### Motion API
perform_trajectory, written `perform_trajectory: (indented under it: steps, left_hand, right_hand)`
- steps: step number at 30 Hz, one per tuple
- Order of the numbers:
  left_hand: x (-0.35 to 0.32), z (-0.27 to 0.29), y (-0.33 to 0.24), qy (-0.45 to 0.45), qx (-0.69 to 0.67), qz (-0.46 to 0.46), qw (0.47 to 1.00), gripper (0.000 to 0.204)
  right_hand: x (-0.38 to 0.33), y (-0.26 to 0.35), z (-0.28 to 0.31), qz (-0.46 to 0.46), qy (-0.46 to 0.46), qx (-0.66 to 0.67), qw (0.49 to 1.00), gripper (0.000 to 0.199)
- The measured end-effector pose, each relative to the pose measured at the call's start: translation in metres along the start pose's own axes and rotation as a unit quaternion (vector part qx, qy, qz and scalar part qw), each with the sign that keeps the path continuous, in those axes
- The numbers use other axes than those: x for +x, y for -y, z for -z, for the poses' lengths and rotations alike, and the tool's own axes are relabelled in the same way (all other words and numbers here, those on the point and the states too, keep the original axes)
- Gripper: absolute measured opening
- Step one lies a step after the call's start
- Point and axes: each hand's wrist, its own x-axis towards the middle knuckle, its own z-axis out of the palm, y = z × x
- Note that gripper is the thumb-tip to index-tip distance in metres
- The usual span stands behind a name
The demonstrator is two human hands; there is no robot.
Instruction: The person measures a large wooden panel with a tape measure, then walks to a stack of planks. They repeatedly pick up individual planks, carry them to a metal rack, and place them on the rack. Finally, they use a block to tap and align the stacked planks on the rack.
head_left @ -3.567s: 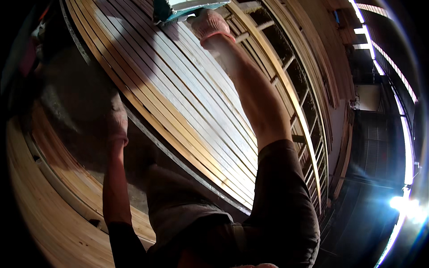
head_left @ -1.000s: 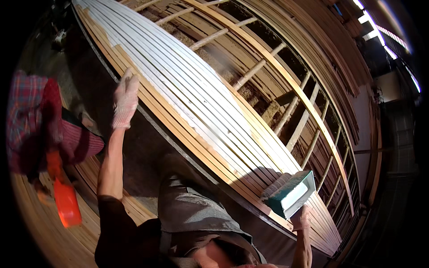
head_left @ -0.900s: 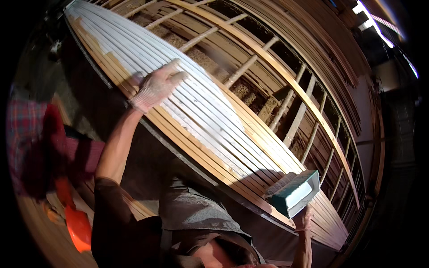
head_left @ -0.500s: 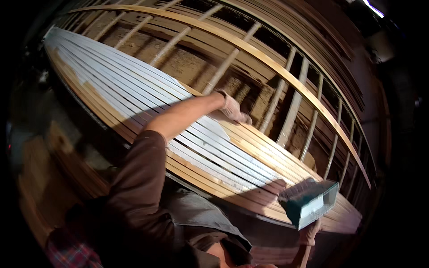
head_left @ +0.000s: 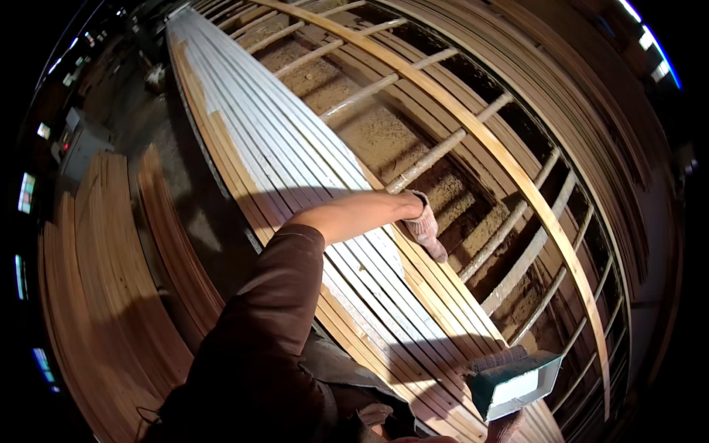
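A long bundle of thin wooden slats (head_left: 295, 170) runs from upper left to lower right, its upper part coated white. My left hand (head_left: 425, 226), in a worn knitted glove, reaches across the slats and lies on their far edge, fingers stretched along the wood, holding nothing. At the lower right my right hand (head_left: 504, 429), mostly cut off by the frame edge, holds up a green rectangular container (head_left: 517, 384) with white inside. A dark ribbed piece (head_left: 499, 359) lies along the container's top edge. My brown sleeve (head_left: 258, 347) fills the lower middle.
Beyond the slats stands a curved wooden frame with rungs (head_left: 509, 184) over rough brown ground. Stacks of bent wooden boards (head_left: 111, 280) lie at the left. More curved timber (head_left: 591, 88) lines the right side. Bright lights show at the dark rim.
My left hand has swung from the near left side across the slats to their far edge. The green container stays in my right hand at the lower right.
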Motion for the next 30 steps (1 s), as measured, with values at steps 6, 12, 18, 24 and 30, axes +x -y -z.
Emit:
perform_trajectory:
  steps: [6,12,18,24,30]
  left_hand:
    - [0.009,0.004,0.0,-0.016,-0.006,0.007,1.0,0.096]
    - [0.01,-0.001,0.011,-0.032,-0.005,-0.028,0.999,0.097]
    - [0.012,0.005,0.016,-0.045,-0.01,-0.047,0.998,0.089]
    - [0.028,0.009,0.018,-0.046,0.001,-0.064,0.997,0.082]
    - [-0.015,0.005,0.027,-0.166,-0.021,-0.036,0.985,0.078]
  right_hand:
    - [0.039,0.024,-0.036,0.036,0.068,-0.206,0.975,0.04]
    - [0.067,0.047,-0.075,0.097,0.134,-0.379,0.91,0.04]
    - [0.078,0.062,-0.102,0.136,0.156,-0.455,0.866,0.04]
    - [0.085,0.062,-0.116,0.149,0.167,-0.493,0.84,0.04]
    - [0.098,0.059,-0.128,0.18,0.202,-0.52,0.81,0.039]
